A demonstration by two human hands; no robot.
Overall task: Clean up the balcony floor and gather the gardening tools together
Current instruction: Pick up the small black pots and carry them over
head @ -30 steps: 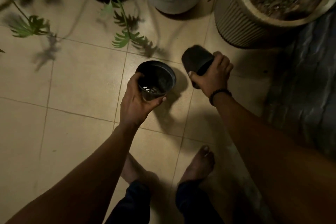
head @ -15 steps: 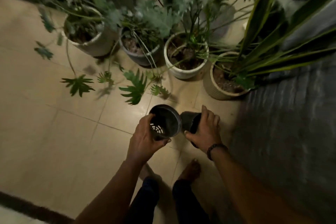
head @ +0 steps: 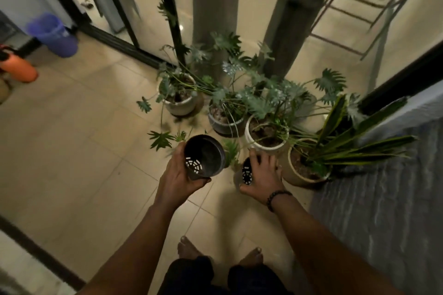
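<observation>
Standing barefoot on the tiled balcony floor, gripping an empty black nursery pot in the left hand, mouth tilted up. Clasping a second, smaller black pot in the right hand, near the potted plants by the glass door

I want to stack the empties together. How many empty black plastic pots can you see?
2: one black pot gripped in the left hand, mouth toward the camera; a second black pot held in the right hand, mostly covered by it. Foliage could hide others.
</observation>
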